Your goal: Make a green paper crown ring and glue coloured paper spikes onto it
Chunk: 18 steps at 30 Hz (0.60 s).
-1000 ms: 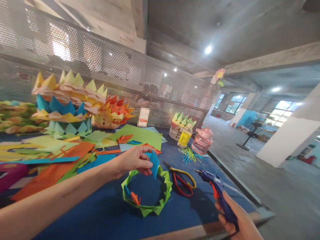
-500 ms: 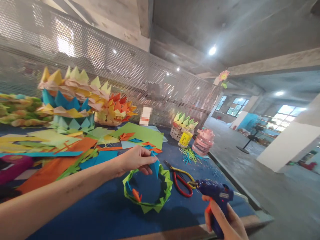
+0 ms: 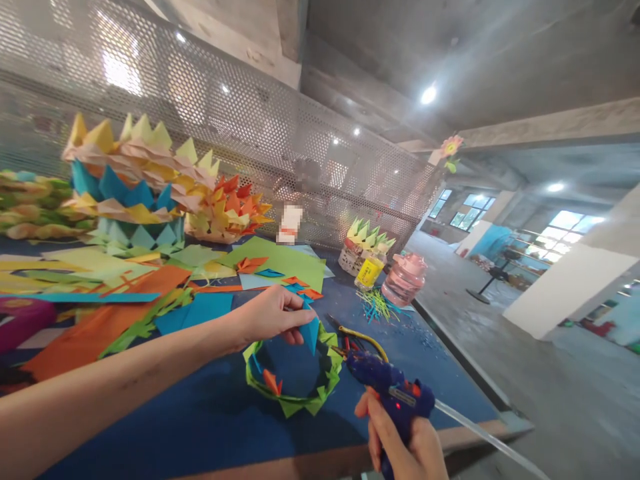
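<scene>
I pinched one blue paper piece in my left fingers, arm outstretched near one green ring; right fingers clamped one glue gun.

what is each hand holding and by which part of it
The left hand pinches a folded blue paper piece by its upper part; the right hand grips a dark blue glue gun by its handle.

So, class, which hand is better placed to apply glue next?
Probably the right hand: it grips the hot-glue gun, nozzle towards the folded blue paper, which the left hand pinches.
</scene>
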Tool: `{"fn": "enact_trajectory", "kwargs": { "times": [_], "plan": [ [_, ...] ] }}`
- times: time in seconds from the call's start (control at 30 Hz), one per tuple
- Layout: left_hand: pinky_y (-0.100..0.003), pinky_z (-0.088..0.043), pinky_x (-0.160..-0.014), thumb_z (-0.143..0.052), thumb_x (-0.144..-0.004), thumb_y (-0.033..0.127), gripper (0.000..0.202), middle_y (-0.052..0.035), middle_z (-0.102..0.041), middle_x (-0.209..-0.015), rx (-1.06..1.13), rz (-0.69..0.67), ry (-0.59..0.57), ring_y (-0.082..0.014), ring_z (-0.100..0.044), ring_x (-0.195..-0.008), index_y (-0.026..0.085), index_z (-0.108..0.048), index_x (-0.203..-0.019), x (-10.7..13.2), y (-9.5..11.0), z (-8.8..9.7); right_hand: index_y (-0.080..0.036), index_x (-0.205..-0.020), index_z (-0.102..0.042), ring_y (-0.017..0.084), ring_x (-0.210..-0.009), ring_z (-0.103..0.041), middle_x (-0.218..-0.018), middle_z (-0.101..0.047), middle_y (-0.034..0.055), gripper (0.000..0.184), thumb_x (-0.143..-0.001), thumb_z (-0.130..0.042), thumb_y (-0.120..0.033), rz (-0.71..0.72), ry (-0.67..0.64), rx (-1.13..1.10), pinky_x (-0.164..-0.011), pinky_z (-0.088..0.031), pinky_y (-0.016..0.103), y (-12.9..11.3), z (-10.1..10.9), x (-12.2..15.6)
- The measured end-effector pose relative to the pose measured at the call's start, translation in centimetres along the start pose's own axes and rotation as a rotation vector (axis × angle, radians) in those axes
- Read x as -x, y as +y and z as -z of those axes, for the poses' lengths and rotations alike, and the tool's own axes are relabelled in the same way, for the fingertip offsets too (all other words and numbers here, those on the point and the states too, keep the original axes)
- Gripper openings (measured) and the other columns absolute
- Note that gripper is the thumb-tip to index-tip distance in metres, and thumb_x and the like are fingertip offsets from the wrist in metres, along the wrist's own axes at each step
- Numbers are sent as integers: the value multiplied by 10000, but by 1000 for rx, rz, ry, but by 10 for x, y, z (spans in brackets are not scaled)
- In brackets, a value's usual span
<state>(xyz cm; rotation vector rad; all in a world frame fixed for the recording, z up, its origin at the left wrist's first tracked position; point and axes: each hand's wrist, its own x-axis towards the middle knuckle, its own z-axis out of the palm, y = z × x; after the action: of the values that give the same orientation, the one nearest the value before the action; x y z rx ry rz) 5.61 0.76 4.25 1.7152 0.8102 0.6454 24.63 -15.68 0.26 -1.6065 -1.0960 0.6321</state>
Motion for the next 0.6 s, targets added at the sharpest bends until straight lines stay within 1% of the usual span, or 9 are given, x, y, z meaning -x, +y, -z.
{"fn": "enact_trajectory", "kwargs": {
  "times": [0.07, 0.17, 0.33, 0.47, 0.6],
  "plan": [
    [-246, -525, -569, -616, -750, 423, 292, 1, -657, -539, -14, -11, 21, -164, -664, -569, 160, -644, -626, 1, 0, -3, -141, -663, -684, 94, -371, -428, -408, -446, -37, 521, -737, -591, -648, 21, 29, 54, -409, -348, 205, 4, -4, -1],
    [-260, -522, -551, -608, -738, 432, 292, -2, -653, -542, -15, -36, 12, -180, -667, -569, 155, -678, -678, 1, -2, -6, -151, -660, -714, 116, -365, -458, -378, -445, -32, 542, -761, -559, -660, 71, 71, 149, -422, -390, 222, 10, -8, -1],
    [-245, -511, -546, -586, -744, 447, 319, -7, -660, -539, -80, -56, -9, -183, -671, -573, 152, -707, -738, 1, -6, -9, -202, -665, -746, 176, -446, -556, -414, -542, 10, 521, -761, -558, -678, 212, 206, 342, -500, -480, 247, 21, -7, 0],
    [-234, -495, -532, -564, -751, 447, 325, -12, -648, -521, -110, -51, -9, -178, -663, -551, 158, -646, -626, 1, -6, -10, -211, -706, -759, 199, -497, -607, -442, -579, 27, 518, -773, -548, -679, 259, 223, 406, -510, -496, 254, 28, -9, 1],
    [-235, -494, -543, -556, -752, 438, 311, -13, -654, -534, -122, -36, -10, -181, -668, -563, 163, -629, -627, 2, -5, -12, -216, -756, -766, 212, -546, -636, -533, -646, 56, 522, -779, -535, -684, 289, 228, 417, -497, -501, 259, 30, -12, 3]
  ]
}}
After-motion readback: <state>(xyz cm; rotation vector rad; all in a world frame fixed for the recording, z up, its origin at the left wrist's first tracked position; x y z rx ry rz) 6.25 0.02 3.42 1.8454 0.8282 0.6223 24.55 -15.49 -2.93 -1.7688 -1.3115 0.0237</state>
